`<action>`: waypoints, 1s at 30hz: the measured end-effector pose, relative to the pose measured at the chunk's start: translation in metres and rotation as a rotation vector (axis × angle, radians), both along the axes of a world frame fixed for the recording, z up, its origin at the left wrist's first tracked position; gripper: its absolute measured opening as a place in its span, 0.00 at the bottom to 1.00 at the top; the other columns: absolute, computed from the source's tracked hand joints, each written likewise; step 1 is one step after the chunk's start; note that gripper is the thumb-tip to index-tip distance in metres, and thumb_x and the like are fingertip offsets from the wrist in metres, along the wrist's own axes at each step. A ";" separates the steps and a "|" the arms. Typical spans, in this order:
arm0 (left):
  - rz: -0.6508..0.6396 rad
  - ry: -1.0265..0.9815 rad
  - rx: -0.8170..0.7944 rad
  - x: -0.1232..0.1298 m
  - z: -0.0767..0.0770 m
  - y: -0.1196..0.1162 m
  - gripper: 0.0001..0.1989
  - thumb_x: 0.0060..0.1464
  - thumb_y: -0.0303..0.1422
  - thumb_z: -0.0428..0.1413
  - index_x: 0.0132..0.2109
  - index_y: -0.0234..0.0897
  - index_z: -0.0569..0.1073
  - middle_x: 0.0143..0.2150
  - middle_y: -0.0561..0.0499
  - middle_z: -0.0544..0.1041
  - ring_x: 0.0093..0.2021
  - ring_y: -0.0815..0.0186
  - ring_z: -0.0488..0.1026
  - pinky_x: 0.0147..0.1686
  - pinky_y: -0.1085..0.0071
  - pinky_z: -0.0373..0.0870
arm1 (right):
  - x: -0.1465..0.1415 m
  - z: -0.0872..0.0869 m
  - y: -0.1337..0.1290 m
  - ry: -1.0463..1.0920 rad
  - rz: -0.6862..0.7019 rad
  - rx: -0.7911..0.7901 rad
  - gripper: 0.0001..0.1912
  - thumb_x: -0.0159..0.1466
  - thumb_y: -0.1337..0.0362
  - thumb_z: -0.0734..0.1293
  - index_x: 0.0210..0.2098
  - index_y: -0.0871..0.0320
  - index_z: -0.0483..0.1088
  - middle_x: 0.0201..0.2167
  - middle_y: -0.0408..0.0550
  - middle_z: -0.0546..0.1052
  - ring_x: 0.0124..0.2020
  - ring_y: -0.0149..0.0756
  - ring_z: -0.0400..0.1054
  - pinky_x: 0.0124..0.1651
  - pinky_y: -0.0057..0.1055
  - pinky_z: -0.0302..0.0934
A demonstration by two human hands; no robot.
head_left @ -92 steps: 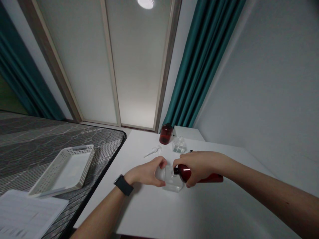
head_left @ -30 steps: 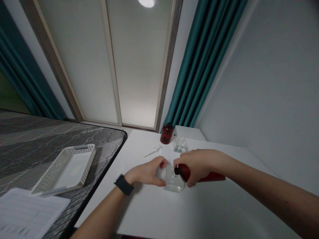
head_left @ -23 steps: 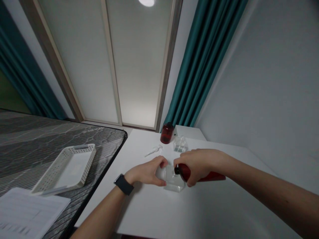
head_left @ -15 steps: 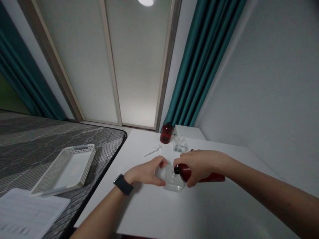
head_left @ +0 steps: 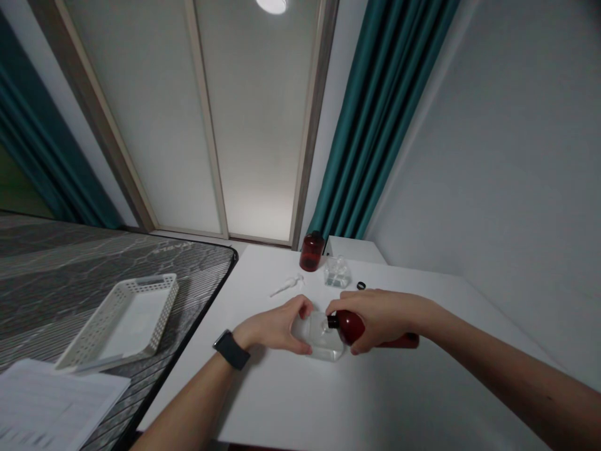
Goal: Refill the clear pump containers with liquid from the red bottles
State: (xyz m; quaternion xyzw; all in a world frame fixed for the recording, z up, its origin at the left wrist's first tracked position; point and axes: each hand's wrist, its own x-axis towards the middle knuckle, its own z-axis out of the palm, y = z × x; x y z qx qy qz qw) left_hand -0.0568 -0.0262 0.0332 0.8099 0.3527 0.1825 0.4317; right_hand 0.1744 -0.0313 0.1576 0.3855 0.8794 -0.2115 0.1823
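My left hand (head_left: 279, 327), with a dark watch on its wrist, is closed around the side of a clear bottle (head_left: 326, 347) standing on the white table. My right hand (head_left: 382, 316) grips a dark red bottle (head_left: 350, 326) tipped onto its side. The black neck of that bottle points left, at the clear bottle's mouth; whether the two touch, or liquid flows, I cannot make out. Beyond the hands lie a white pump head (head_left: 287, 285) with a tube and a small black ring (head_left: 361, 285).
At the table's far edge stand a red-brown bottle (head_left: 310, 254) with a dark top and another clear container (head_left: 337, 274). A white box (head_left: 359, 249) is behind them. On the grey marbled table to the left are a white basket (head_left: 162, 326) and printed papers (head_left: 61, 401).
The view has shifted slightly, and the black ring beyond my right hand now shows fully. Both hands keep their hold on the bottles, with the red one still tipped.
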 end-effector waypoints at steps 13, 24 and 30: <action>0.008 -0.038 0.135 0.005 -0.002 0.001 0.28 0.40 0.34 0.69 0.48 0.37 0.66 0.45 0.49 0.69 0.45 0.58 0.68 0.47 0.62 0.66 | 0.022 -0.018 -0.003 0.125 -0.051 0.042 0.32 0.50 0.57 0.76 0.54 0.46 0.69 0.47 0.47 0.73 0.44 0.49 0.70 0.44 0.39 0.61; 0.014 -0.045 0.231 0.006 -0.005 0.002 0.26 0.41 0.30 0.66 0.48 0.38 0.65 0.46 0.50 0.67 0.46 0.59 0.67 0.50 0.62 0.67 | 0.045 -0.067 -0.006 0.569 -0.124 0.172 0.34 0.54 0.62 0.76 0.58 0.49 0.66 0.51 0.50 0.72 0.50 0.47 0.70 0.55 0.42 0.63; 0.034 -0.014 0.273 0.003 -0.007 0.008 0.24 0.42 0.29 0.64 0.47 0.39 0.64 0.45 0.50 0.65 0.44 0.59 0.66 0.47 0.61 0.68 | 0.040 -0.113 -0.002 0.915 -0.273 0.319 0.38 0.53 0.65 0.75 0.61 0.51 0.62 0.58 0.52 0.70 0.59 0.48 0.66 0.63 0.46 0.58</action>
